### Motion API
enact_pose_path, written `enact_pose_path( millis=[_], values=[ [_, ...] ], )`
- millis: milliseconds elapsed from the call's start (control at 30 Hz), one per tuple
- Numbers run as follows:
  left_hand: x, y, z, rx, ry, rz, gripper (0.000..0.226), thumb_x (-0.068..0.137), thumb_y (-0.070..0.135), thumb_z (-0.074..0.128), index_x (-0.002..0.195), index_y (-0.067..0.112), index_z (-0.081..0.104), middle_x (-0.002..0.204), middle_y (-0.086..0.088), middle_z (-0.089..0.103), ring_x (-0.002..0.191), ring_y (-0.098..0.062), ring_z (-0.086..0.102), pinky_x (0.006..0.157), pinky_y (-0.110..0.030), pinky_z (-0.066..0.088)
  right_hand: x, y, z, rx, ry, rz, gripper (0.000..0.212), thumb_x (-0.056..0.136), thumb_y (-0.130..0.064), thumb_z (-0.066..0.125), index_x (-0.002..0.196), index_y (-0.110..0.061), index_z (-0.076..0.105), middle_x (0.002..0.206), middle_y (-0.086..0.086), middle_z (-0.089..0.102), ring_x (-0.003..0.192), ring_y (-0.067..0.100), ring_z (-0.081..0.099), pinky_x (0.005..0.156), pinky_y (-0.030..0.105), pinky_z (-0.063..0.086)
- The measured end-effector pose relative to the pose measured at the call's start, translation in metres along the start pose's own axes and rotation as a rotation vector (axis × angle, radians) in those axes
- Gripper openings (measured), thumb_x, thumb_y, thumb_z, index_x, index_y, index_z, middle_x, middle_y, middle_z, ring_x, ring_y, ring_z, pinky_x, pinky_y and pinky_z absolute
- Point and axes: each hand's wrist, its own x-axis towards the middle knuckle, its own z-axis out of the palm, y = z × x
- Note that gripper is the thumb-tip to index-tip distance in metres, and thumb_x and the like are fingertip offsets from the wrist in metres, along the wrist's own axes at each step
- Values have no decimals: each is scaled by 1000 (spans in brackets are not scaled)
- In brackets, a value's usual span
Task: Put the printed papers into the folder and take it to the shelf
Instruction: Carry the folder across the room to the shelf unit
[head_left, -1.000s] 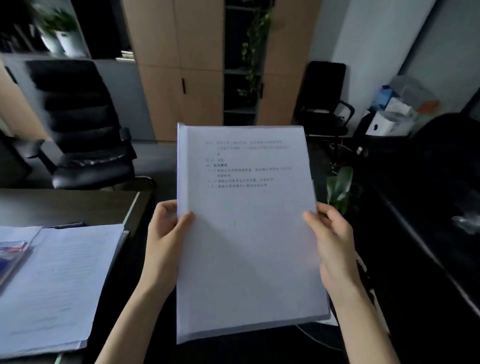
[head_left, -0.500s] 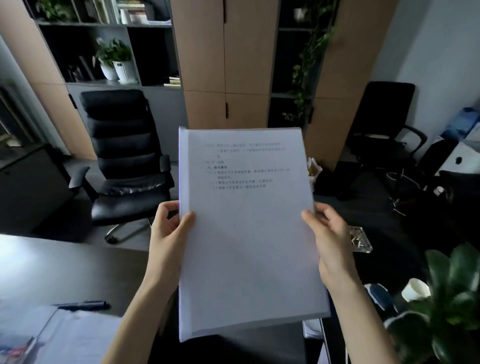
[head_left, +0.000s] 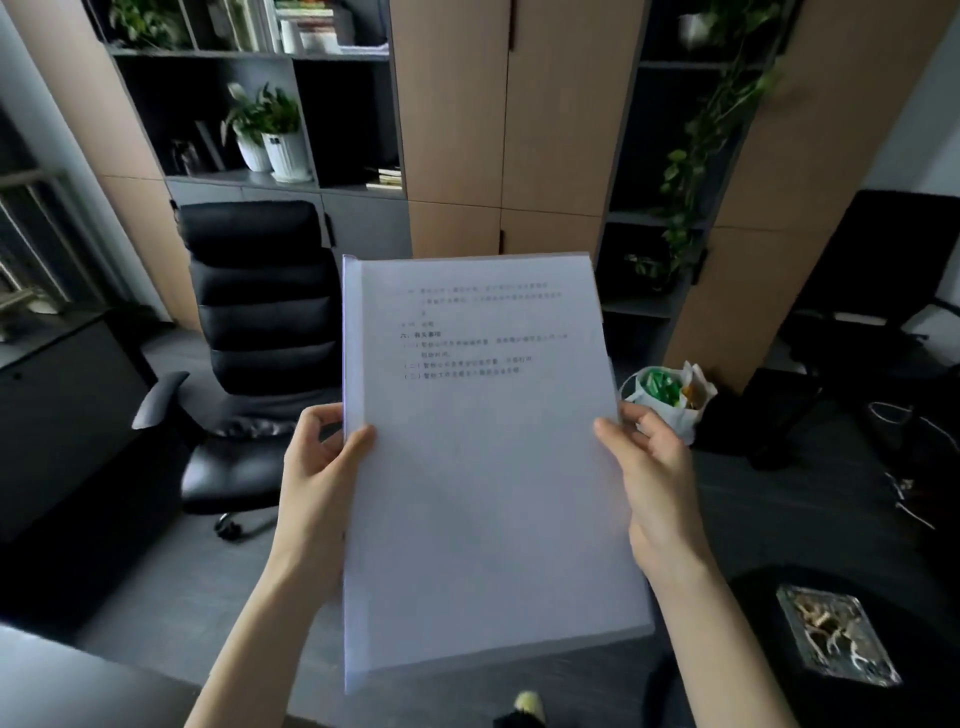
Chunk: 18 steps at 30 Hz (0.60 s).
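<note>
I hold a translucent folder (head_left: 483, 493) upright in front of me, with printed papers inside; a few lines of text show near its top. My left hand (head_left: 317, 478) grips its left edge, thumb on the front. My right hand (head_left: 654, 467) grips its right edge the same way. Ahead stands the shelf unit (head_left: 249, 179) with dark open compartments between wooden cabinet doors.
A black office chair (head_left: 249, 332) stands between me and the shelf on the left. White potted plants (head_left: 275, 150) and books sit on the shelf. A white bag (head_left: 670, 395) lies on the floor to the right, a second black chair (head_left: 878, 291) beyond. A desk corner (head_left: 67, 680) is at bottom left.
The view has swung left and up, off the desk with its papers and towards the shelf and chair, which look nearer. Both hands keep the same grip on the folder.
</note>
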Motion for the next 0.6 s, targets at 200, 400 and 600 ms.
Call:
enact_pose_path(
  millis=[200,400,600],
  values=[
    [135,-12,42,-15,73,48,15,87,7,54,83,22,55,63,6,73,49,-7,64,44,-23,52,148,12,54,-4,-75,-11,20,83,0,57,79,-19,62,65,-11,72,65,4,63,64,17,50],
    [257,-28,72,-20,178,37,13,86,9,56,85,22,57,66,7,74,51,-8,65,45,-23,51,284,34,109,-8,-156,1,20,84,1,57,79,-18,62,64,-11,71,63,2,61,62,15,49],
    [386,-51,87,-4,236,49,14,86,7,54,82,21,55,62,7,72,49,-6,63,44,-23,51,410,77,172,16,-203,38,19,84,2,56,83,-17,62,61,-15,72,59,-4,62,57,10,49]
  ],
)
